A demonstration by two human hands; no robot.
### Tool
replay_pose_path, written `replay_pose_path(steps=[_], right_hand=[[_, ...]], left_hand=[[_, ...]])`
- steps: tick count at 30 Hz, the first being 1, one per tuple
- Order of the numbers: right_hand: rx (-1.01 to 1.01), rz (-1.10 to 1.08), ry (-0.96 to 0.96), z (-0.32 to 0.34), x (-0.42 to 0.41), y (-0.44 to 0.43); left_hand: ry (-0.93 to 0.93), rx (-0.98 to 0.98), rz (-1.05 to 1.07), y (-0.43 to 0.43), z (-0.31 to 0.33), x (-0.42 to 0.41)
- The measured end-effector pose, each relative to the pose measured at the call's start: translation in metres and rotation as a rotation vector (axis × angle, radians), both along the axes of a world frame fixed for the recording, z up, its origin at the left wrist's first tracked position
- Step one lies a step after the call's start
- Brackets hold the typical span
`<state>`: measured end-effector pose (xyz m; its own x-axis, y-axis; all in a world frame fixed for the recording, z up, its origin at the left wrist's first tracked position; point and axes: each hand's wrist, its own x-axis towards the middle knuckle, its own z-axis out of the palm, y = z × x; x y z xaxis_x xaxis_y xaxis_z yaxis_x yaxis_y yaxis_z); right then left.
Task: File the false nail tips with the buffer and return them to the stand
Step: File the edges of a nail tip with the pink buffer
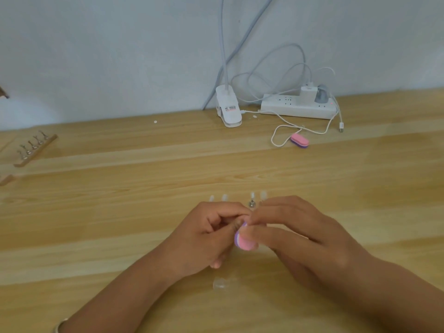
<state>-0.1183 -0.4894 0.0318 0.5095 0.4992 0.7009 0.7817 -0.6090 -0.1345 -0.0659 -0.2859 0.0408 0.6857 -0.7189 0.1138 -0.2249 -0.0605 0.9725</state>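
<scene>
1. Wood table (120, 236) fills the view. Nearest the camera, a clear loose tip (219, 283) lies flat on it, just below the left hand and not touching it.
2. Bangle (58, 327) sits on the left wrist at the bottom edge.
3. Left hand (204, 236) has its fingers curled. Thumb and forefinger pinch a held tip (238, 224), mostly hidden by the fingers and blurred.
4. Right hand (290, 234) grips the buffer (243, 242), a pink and purple block, with fingers on top and thumb along the near side. The buffer's upper end meets the held tip, and the two hands touch there, above the table.
5. Just beyond the hands four row tips (224, 197) stand upright side by side, two to the left and two to the right. A metal holder (251, 203) shows under the third. Their base is hidden behind the hands.
6. Farther back on the right a spare buffer (299, 141), in the same colours, lies beside a looped white cable (280, 131).
7. Far left is a wooden stand (36, 149) with a row of bare metal clips, well apart from the hands.
8. At the back by the wall are a white clip lamp (228, 110) and a power strip (296, 106) with a charger (308, 91) plugged in.
</scene>
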Motion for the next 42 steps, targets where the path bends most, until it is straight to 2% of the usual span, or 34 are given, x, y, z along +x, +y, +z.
replay_pose_path(steps=[6,8,12,15,18,21,23,27,30,34,38,42], right_hand=[[0.114,-0.29,0.036,0.008,0.015,-0.026],[0.138,-0.205,0.069,0.007,0.009,-0.019],[-0.103,-0.011,0.044,0.001,0.001,-0.01],[-0.078,-0.079,0.079,0.006,0.011,-0.019],[-0.048,-0.043,0.095,0.006,0.006,-0.009],[-0.129,0.034,0.052,0.003,0.001,-0.002],[-0.139,0.001,0.046,0.004,0.006,-0.012],[-0.056,-0.056,0.092,0.005,0.012,-0.019],[-0.046,-0.059,0.059,0.001,0.012,-0.018],[0.07,-0.156,0.044,0.007,0.015,-0.023],[-0.042,-0.042,0.09,0.001,0.009,-0.01],[-0.014,-0.093,0.125,0.008,0.014,-0.022]], left_hand=[[0.021,0.022,0.047,-0.002,0.001,0.0],[0.028,0.029,0.058,-0.002,0.0,0.0],[0.082,0.006,0.114,-0.002,-0.003,0.0],[0.104,0.016,0.147,-0.004,-0.002,-0.002],[0.133,0.024,0.141,-0.004,0.0,-0.001],[0.152,0.025,0.144,-0.003,-0.001,-0.001],[0.151,0.023,0.161,-0.005,0.001,-0.002],[0.129,0.028,0.157,-0.007,0.002,-0.003],[0.133,0.009,0.161,-0.006,0.001,-0.002],[0.145,-0.007,0.176,-0.006,-0.002,-0.001],[0.15,-0.012,0.154,-0.005,-0.002,-0.002],[0.145,-0.014,0.172,-0.007,-0.002,-0.001]])
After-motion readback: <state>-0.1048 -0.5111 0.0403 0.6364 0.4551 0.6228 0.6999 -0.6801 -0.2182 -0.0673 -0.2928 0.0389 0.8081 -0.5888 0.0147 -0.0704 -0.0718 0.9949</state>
